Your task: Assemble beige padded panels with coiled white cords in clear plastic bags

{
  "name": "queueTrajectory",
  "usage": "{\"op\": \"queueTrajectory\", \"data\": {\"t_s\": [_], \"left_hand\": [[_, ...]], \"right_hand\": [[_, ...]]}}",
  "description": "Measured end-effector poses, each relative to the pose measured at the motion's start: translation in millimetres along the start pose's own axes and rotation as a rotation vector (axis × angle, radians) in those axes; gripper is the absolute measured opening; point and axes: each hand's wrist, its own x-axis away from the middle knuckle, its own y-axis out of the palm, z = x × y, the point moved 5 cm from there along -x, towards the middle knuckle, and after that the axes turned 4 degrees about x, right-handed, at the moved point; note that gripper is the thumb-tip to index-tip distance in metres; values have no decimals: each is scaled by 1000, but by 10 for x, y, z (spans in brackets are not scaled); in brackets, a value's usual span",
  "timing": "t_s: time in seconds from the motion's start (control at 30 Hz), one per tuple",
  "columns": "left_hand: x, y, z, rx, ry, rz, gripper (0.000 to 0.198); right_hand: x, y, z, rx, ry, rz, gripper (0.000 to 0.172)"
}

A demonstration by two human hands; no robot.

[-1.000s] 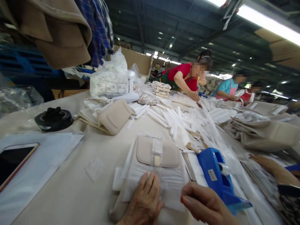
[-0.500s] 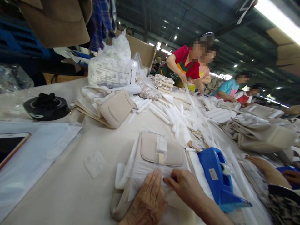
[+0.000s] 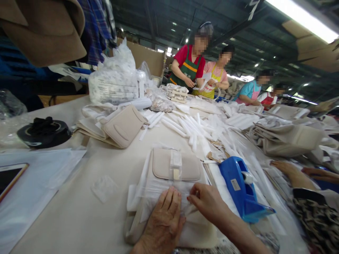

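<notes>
A beige handbag (image 3: 174, 165) lies in front of me. Clear film and a pale tab cover its clasp, and thin white wrapping (image 3: 152, 192) goes round its body. My left hand (image 3: 164, 215) rests flat on the wrapping below the flap, fingers stretched out. Just to its right, my right hand (image 3: 208, 203) is closed, thumb and forefinger together against the wrapping; whatever is between them is too small to make out. A blue tape dispenser (image 3: 230, 183) stands beside the bag on the right.
Another beige bag (image 3: 123, 125) lies farther back, near a black tape roll (image 3: 43, 132) and a phone (image 3: 12, 178). White foam tubes (image 3: 180, 127) cover the middle. A co-worker's arm (image 3: 291, 174) reaches in at right; several people work across the table.
The view has shifted slightly. My left hand has flattened a little on the wrapping while my right stays beside it. Across the table, the co-worker in red has straightened up.
</notes>
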Motion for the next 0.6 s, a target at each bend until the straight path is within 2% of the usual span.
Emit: {"op": "queueTrajectory", "data": {"t_s": [0.1,0.3,0.4,0.5,0.53,0.6], "left_hand": [[7,5,2,4,-4,9,40],[17,29,17,-26,44,-28,41],[10,-4,12,6,45,-25,43],[1,-44,-21,109,15,-23,43],[-4,-54,-43,154,-7,-22,42],[-24,-68,-105,246,-60,-29,45]], "right_hand": [[-22,-47,57,24,80,38,25],[-82,-189,243,-41,156,49,33],[-57,-220,408,-121,171,64,33],[45,-187,510,-194,168,77,22],[94,-186,513,-196,158,138,17],[213,-217,430,-163,40,378,12]]}}
